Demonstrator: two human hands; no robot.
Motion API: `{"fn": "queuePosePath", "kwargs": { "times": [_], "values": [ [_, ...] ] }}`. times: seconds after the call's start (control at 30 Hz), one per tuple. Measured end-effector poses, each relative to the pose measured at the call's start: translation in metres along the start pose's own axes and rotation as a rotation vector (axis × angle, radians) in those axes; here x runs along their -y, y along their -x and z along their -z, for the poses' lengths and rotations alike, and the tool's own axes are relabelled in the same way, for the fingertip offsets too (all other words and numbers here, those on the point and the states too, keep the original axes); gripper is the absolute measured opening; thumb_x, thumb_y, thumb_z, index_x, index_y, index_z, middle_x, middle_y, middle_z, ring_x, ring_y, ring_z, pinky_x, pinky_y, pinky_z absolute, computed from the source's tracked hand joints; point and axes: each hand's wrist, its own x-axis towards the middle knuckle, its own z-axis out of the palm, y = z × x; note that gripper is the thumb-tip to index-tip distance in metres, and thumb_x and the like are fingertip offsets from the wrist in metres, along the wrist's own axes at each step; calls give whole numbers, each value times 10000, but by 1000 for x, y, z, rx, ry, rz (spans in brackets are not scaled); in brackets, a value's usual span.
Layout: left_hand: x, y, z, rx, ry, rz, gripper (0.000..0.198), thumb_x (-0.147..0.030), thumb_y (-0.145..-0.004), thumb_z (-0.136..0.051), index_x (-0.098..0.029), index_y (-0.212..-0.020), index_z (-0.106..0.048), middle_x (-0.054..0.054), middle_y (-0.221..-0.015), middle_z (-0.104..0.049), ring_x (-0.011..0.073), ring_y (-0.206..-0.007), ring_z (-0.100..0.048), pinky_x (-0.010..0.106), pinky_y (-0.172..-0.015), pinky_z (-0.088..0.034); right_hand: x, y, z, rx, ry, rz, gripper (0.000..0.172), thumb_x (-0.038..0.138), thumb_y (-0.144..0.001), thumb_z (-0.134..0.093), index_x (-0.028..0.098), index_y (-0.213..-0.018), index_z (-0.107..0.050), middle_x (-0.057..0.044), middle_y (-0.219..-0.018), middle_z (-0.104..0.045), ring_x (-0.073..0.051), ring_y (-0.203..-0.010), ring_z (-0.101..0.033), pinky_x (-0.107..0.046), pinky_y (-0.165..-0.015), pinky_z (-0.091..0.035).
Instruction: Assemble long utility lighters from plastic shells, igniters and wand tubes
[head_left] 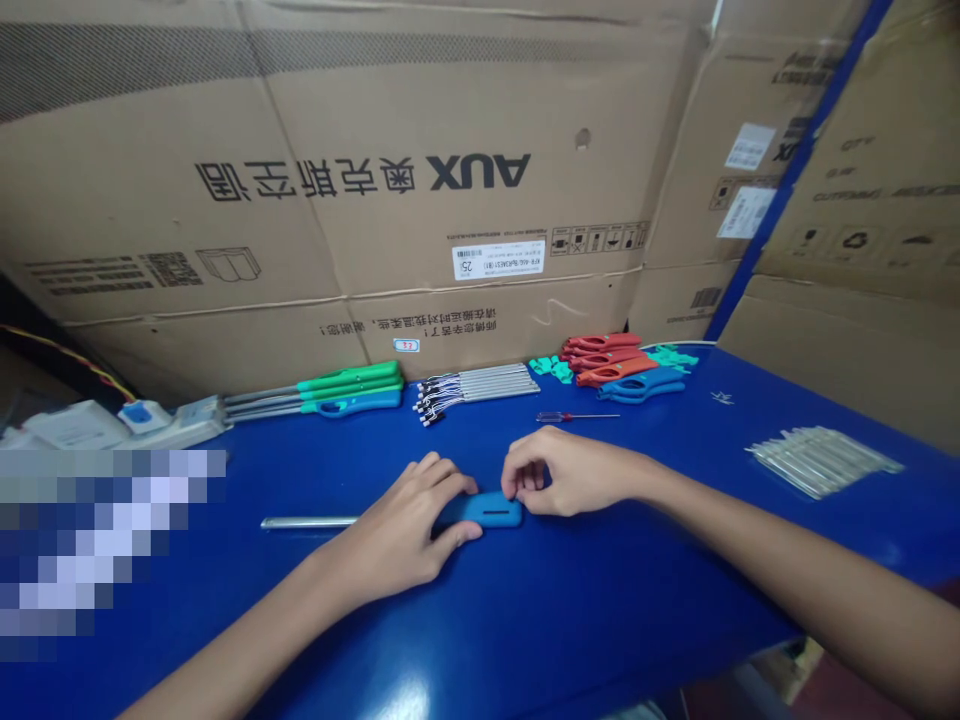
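Note:
A blue lighter-like handle [496, 511] with a dark slot lies near the middle of the blue table, its long metal tube [309, 523] pointing left. My left hand [409, 520] is wrapped over the handle, thumb on the near side and fingers on the far side. At the handle's right end is my right hand [559, 472], its thumb and index finger pinched together and the other fingers curled. Whatever the pinch holds, if anything, is too small to make out. The inner part of the handle is hidden under my left hand.
Along the cardboard [352, 240] lie green and blue lighters [352, 387], metal tubes with wires [487, 384], and red, orange and blue handles [641, 384]. A screwdriver [566, 416] lies before them. Packed clear parts [817, 460] sit right; a power strip [176, 425] left.

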Motion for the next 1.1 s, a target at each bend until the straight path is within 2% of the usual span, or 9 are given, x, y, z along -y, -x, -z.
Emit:
{"fn": "queuePosePath", "kwargs": {
  "times": [0.67,0.8,1.1],
  "values": [
    [-3,-1,3,-11,-44,-17,297,-398,-949,-554,-203,-1170,-592,87,-1078,-606,295,-1076,-529,542,-989,-416,6,1,-2,43,64,0,248,26,-758,-562,115,-889,-753,-60,-853,-680,-131,-707,-606,-235,-668,-489],
    [-4,-1,3,-7,-40,-13,291,-395,-950,-555,-207,-1168,-591,83,-1073,-607,293,-1071,-526,517,-963,-431,5,1,-1,42,62,-7,235,28,-752,-577,111,-891,-747,-64,-853,-681,-129,-701,-604,-232,-663,-491],
    [-5,0,5,21,-39,1,299,-398,-960,-545,-200,-1181,-580,86,-1089,-597,294,-1079,-510,544,-986,-396,5,1,-1,48,-32,-67,195,72,-778,-594,107,-924,-719,-39,-765,-686,-117,-661,-610,-207,-619,-490]
  ]
}}
